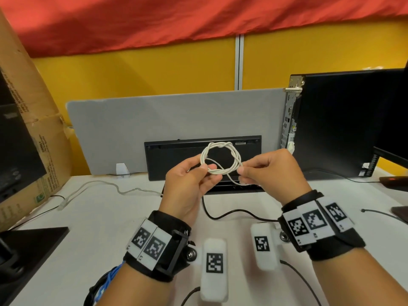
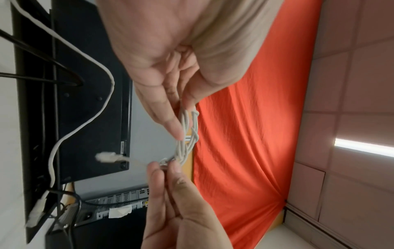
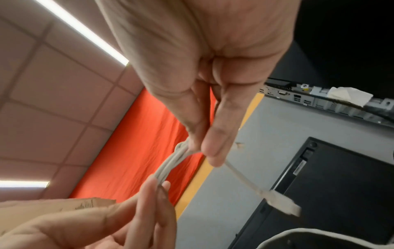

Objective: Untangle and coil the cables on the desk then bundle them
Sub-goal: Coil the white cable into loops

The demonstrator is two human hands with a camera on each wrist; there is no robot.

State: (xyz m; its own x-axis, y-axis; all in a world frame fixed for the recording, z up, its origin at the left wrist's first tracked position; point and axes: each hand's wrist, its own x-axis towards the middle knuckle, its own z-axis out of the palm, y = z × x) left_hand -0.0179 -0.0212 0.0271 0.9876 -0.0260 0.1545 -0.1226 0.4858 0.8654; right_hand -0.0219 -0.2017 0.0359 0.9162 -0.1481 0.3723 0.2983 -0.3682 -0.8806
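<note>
One white cable (image 1: pixel 220 159) coiled into a small ring, raised above the desk (image 1: pixel 106 217) in front of the keyboard (image 1: pixel 203 160). Left hand (image 1: pixel 187 186) pinching the ring's left side between thumb and fingers; right hand (image 1: pixel 271 171) pinching the right side, loose tail and plug (image 3: pixel 281 202) dangling below. Judged stage: coil wound, tail not yet tucked, no tie fitted. Left to do: clear-plugged grey cable (image 1: pixel 95 188) sprawled left of the keyboard; black cable (image 1: pixel 231 212) looping nearer than the keyboard; bundling of all. Writing: printed lines on the cardboard box (image 1: pixel 33 120) far left of the keyboard, unreadable; square coded tags on both wristbands, no brand legible.
</note>
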